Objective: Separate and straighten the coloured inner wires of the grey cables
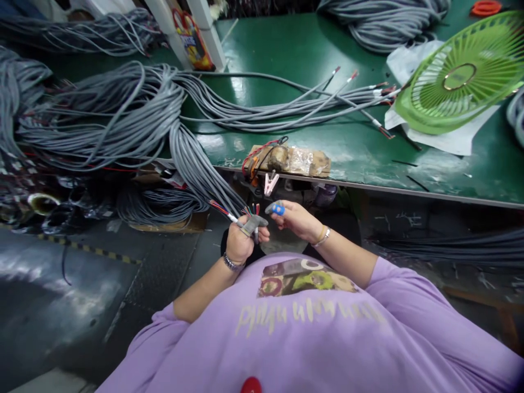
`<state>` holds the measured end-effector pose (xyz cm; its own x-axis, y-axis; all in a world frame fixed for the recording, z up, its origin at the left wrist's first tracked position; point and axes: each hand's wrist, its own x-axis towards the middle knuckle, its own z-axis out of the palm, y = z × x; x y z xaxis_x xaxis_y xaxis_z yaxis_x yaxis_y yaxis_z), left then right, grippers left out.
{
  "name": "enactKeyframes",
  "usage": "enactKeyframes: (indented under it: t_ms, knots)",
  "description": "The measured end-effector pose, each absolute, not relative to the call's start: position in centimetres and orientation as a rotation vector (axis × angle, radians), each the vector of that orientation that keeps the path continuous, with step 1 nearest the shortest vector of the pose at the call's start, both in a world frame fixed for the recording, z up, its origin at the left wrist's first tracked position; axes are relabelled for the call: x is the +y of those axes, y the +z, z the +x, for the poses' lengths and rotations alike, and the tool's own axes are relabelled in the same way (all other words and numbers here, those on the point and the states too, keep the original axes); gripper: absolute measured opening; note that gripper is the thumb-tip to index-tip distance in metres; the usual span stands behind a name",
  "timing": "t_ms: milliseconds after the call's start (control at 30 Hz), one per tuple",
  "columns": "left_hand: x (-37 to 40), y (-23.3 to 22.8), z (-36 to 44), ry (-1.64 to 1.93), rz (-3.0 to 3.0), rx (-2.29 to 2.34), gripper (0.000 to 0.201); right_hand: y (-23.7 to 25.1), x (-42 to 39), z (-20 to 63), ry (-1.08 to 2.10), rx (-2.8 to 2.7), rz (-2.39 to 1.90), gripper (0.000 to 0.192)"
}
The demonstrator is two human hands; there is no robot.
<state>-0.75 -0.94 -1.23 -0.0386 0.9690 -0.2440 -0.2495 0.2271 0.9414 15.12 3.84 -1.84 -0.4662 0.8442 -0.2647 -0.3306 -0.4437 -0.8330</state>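
The left hand (239,243) is closed around the end of a grey cable (204,172), gripping it just below the stripped tip, where coloured wires (252,209) fan upward. The cable's long axis runs up and to the left from the fist, over the table (311,49) edge to the big grey bundle (102,114) lying there. The right hand (297,218) sits just beside the wires, to their right, fingers curled and pinching a small blue tool (278,208); it touches no wire. So the wire tips lie between the two hands, nearer the left. A clip (270,183) hangs at the table edge just above, and a green fan guard (462,73) rests far right.
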Motion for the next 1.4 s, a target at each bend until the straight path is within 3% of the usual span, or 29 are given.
enactKeyframes:
  t_ms: [267, 733, 933, 1200, 1400]
  knots:
    - [-1.2, -2.0, -1.0, 1.090, 0.932, 1.232, 0.038, -0.1, 4.6, 13.2, 1.914, -1.165, -0.917, 0.042]
    - [-1.4, -2.6, -1.0, 1.187, 0.924, 1.269, 0.035, -1.4, 3.9, 13.4, 1.870, -1.118, -1.012, 0.039]
    - [-1.4, -2.1, -1.0, 0.993, 1.011, 1.246, 0.038, -0.9, 3.9, 12.6, 1.850, -1.087, -1.003, 0.043]
    - [-1.1, -1.9, -1.0, 1.219, 0.849, 1.309, 0.038, -2.0, 4.6, 13.6, 1.874, -0.773, -1.015, 0.048]
    - [-0.9, -1.9, -0.8, 1.227, 0.843, 1.277, 0.035, -0.9, 4.0, 13.7, 1.960, -0.994, -1.019, 0.048]
